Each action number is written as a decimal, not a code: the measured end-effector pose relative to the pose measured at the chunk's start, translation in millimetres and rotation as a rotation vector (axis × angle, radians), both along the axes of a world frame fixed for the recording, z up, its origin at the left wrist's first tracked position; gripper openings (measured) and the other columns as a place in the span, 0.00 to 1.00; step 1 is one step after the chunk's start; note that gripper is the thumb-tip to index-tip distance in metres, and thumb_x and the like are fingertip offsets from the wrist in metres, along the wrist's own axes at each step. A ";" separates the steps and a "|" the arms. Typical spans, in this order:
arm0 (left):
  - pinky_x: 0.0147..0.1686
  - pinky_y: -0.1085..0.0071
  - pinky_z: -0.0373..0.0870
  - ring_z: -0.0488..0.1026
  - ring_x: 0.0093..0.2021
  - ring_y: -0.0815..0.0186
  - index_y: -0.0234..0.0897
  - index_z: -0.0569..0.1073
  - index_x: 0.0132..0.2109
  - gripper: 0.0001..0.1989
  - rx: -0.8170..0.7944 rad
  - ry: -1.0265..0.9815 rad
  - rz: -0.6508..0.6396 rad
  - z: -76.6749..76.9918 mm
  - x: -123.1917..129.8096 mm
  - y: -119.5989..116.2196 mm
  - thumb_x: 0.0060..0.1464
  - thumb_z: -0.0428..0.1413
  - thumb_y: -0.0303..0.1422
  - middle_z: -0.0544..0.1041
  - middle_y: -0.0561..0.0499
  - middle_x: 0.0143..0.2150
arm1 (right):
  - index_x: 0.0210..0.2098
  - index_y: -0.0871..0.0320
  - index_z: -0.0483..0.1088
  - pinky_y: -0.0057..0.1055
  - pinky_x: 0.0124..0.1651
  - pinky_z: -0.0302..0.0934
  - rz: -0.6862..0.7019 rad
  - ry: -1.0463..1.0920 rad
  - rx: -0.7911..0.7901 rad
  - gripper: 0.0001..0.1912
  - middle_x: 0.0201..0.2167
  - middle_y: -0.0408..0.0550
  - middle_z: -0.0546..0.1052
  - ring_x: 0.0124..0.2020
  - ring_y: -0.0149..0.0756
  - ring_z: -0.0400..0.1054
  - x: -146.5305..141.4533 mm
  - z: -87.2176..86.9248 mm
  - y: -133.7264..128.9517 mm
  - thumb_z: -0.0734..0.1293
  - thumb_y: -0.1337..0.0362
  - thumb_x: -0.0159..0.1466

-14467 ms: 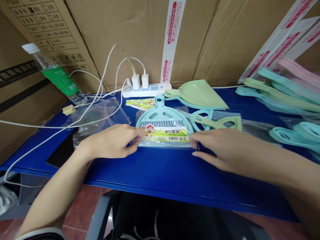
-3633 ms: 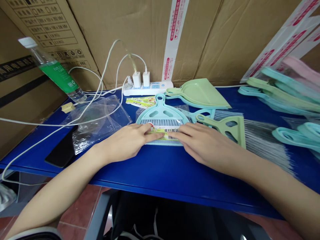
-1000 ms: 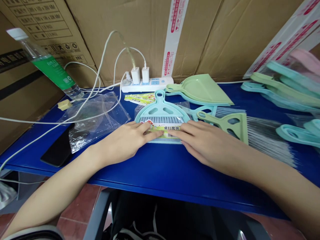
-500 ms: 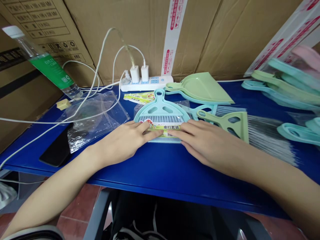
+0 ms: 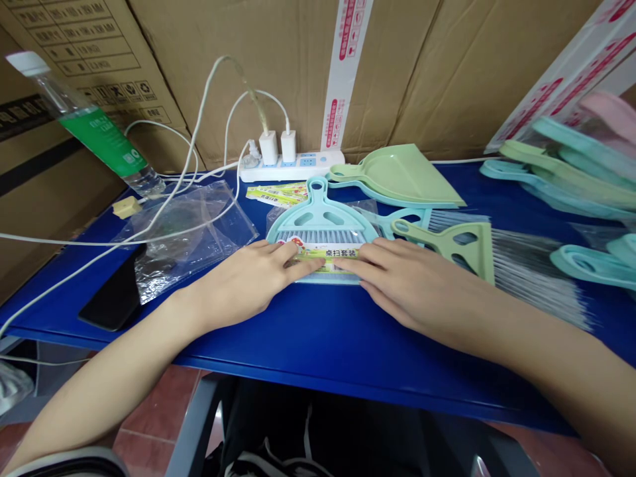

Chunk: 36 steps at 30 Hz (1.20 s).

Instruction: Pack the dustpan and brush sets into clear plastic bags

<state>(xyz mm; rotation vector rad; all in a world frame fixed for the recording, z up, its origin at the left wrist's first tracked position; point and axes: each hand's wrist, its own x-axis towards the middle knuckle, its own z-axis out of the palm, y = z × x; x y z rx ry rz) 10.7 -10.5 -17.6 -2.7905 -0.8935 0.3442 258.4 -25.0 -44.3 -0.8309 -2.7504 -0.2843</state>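
Starting from our left, we've got a clear plastic bag (image 5: 199, 228) lying flat with nothing we can make out inside, white cables running over it. Next comes the left hand (image 5: 248, 278), its fingers reaching onto a printed label (image 5: 342, 253); pinching or merely pressing, we cannot tell. And here, centre stage, between both hands, lies the blue dustpan-and-brush set (image 5: 320, 217), handle pointing away from us, wrapped in film, label across its bristles. So this one looks put together; whether the wrapping is sealed, we can't see. Spare label strips (image 5: 278, 194) wait behind it. Over to the right hand (image 5: 417, 285): fingers on the label's other end, grip equally hard to judge. Beyond it, a green dustpan (image 5: 402, 175) on a blue one and a green brush (image 5: 442, 244) appear unwrapped, so those seem left to do, while the far-right pile (image 5: 561, 165) looks bagged.

Now the setting: a tilted bottle (image 5: 99, 132) at left, a power strip (image 5: 298, 169) mid-rear, all on a blue table (image 5: 308, 344), cardboard boxes (image 5: 278, 40) walling the back, reddish floor tiles (image 5: 154, 411) below.
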 end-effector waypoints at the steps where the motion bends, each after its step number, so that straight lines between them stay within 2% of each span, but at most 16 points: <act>1: 0.51 0.59 0.74 0.77 0.46 0.59 0.43 0.60 0.69 0.31 -0.001 0.004 0.002 0.1 -0.1 -0.1 0.62 0.45 0.19 0.74 0.44 0.52 | 0.53 0.64 0.73 0.39 0.41 0.68 0.005 0.004 0.005 0.20 0.38 0.55 0.77 0.38 0.43 0.71 0.0 -0.1 0.1 0.56 0.75 0.67; 16: 0.51 0.59 0.74 0.77 0.46 0.59 0.43 0.60 0.69 0.31 -0.012 0.000 0.010 0.0 -0.3 -0.2 0.62 0.44 0.19 0.74 0.44 0.52 | 0.55 0.61 0.73 0.39 0.42 0.68 -0.002 0.001 -0.001 0.22 0.38 0.54 0.78 0.38 0.42 0.72 0.8 -0.3 0.7 0.56 0.74 0.67; 31: 0.49 0.61 0.75 0.78 0.45 0.60 0.43 0.61 0.68 0.33 -0.027 -0.003 0.012 2.0 1.0 -0.1 0.60 0.45 0.17 0.74 0.43 0.55 | 0.46 0.61 0.75 0.39 0.42 0.67 -0.001 0.018 -0.058 0.16 0.38 0.54 0.77 0.39 0.43 0.72 1.4 0.6 1.6 0.56 0.73 0.68; 36: 0.47 0.60 0.75 0.78 0.44 0.59 0.43 0.62 0.68 0.31 -0.017 -0.016 0.001 -0.2 -0.8 0.8 0.60 0.46 0.18 0.74 0.43 0.53 | 0.52 0.61 0.73 0.39 0.43 0.66 -0.002 0.034 -0.051 0.19 0.40 0.55 0.78 0.40 0.43 0.71 0.2 -0.5 3.5 0.56 0.74 0.67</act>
